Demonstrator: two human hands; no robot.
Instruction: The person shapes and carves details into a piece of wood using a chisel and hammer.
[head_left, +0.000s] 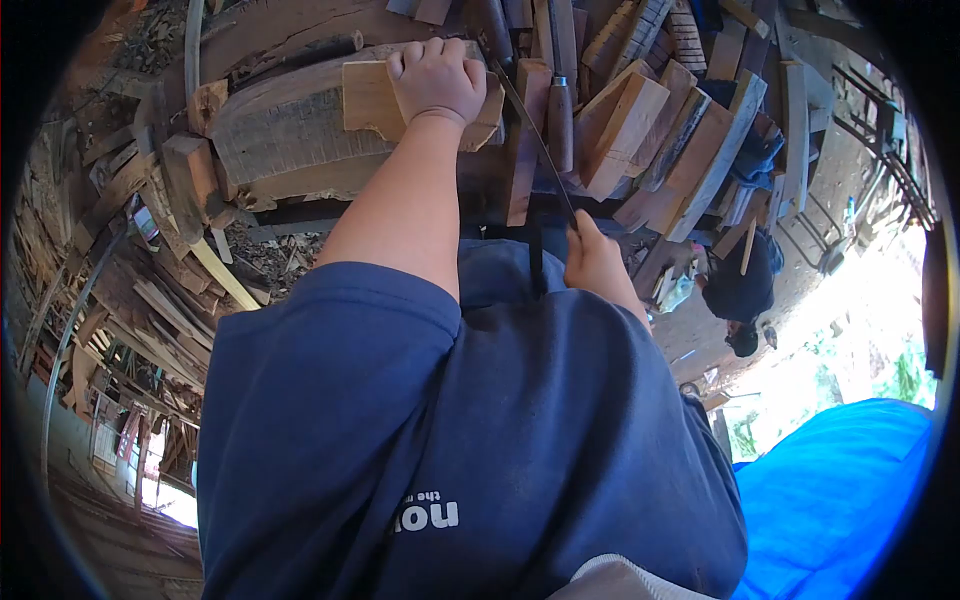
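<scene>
My left hand [437, 82] is closed over the far edge of a pale wooden block [368, 98]. That block lies on a thick, curved, weathered timber [285, 135]. Close to my body, my right hand [594, 252] is closed round the near end of a long, thin, dark-bladed tool [540, 145]. The blade slants away up and left, past the right end of the timber; its exact kind I cannot make out. A dark rounded handle [495, 32] sits by the blade's far end. Another wooden handle [561, 125] with a metal ring lies just right of the blade.
Several cut wooden blocks [628, 130] crowd the right side of the work area. Scrap wood [165, 310] is heaped on the left. Another person [745, 285] in dark clothes is farther off at right. A blue sheet [840, 500] lies at lower right.
</scene>
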